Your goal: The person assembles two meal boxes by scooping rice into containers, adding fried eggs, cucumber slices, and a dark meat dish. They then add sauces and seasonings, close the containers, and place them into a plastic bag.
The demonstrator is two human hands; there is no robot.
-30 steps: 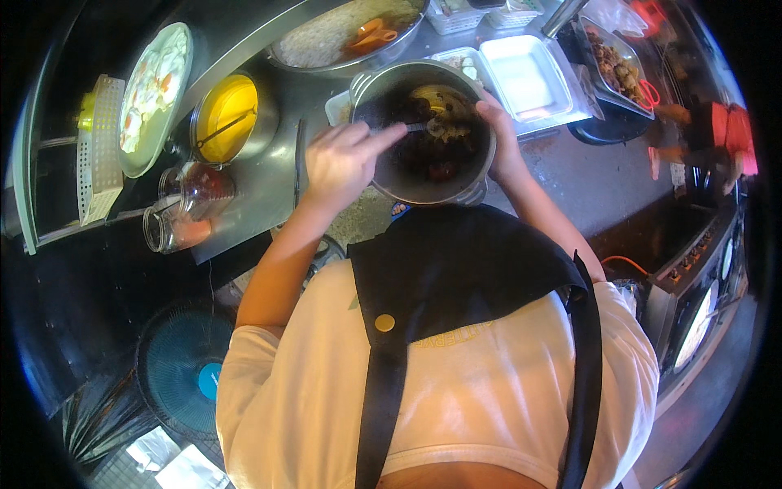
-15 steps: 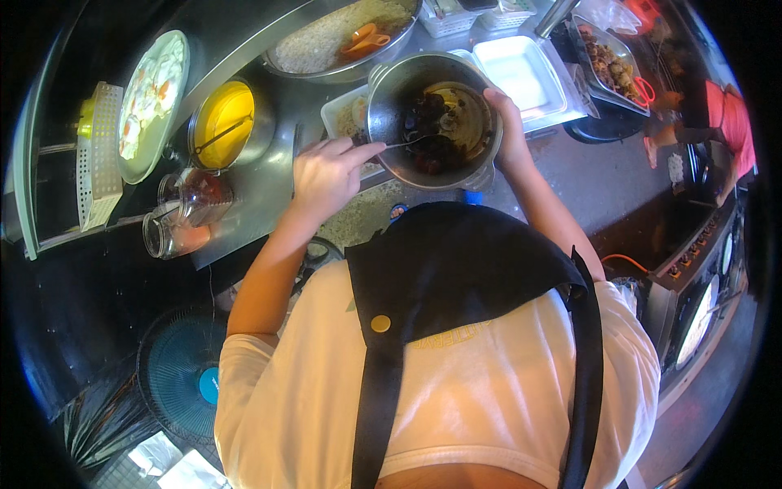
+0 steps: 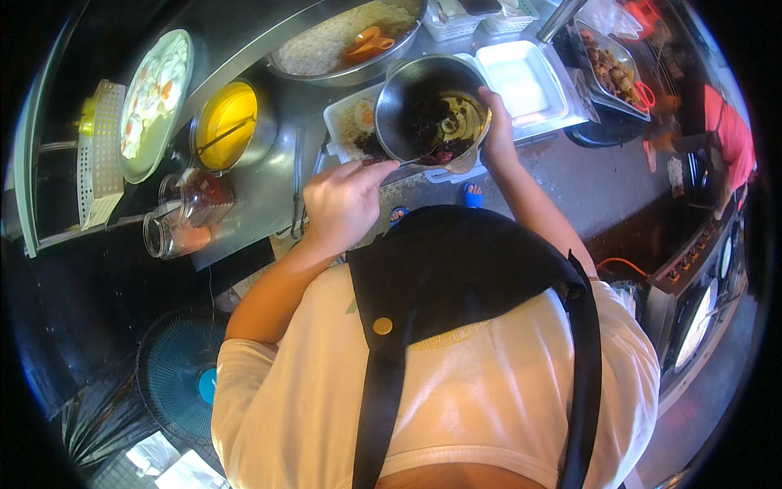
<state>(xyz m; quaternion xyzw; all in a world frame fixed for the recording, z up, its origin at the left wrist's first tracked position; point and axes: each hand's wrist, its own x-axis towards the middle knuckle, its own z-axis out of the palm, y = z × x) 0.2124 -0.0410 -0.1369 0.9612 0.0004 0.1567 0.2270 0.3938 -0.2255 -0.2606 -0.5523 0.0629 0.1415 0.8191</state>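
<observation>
A deep metal pot (image 3: 405,85) is tilted in front of me, its mouth turned toward me. My right hand (image 3: 498,134) grips it at the right side. My left hand (image 3: 346,200) is closed on the thin handle of a metal spoon (image 3: 410,161), whose head reaches into dark, saucy food (image 3: 433,122) at the pot's bottom and lower wall. Partly under the pot's left side is a white tray (image 3: 332,114) holding rice, what looks like egg, and some dark food. The pot hides the rest of that tray.
A large rice basin (image 3: 326,79) with an orange scoop stands behind. To the left are a pot of yellow liquid (image 3: 246,96), a plate of fried eggs (image 3: 130,165), glass jars (image 3: 156,236) and tongs (image 3: 296,187). White trays (image 3: 525,81) lie right; a person in pink (image 3: 735,134) works beyond.
The pot has tilted further toward me and shifted slightly right, showing more of the rice tray. My left hand has moved lower and right with the spoon, which now works near the pot's lower rim.
</observation>
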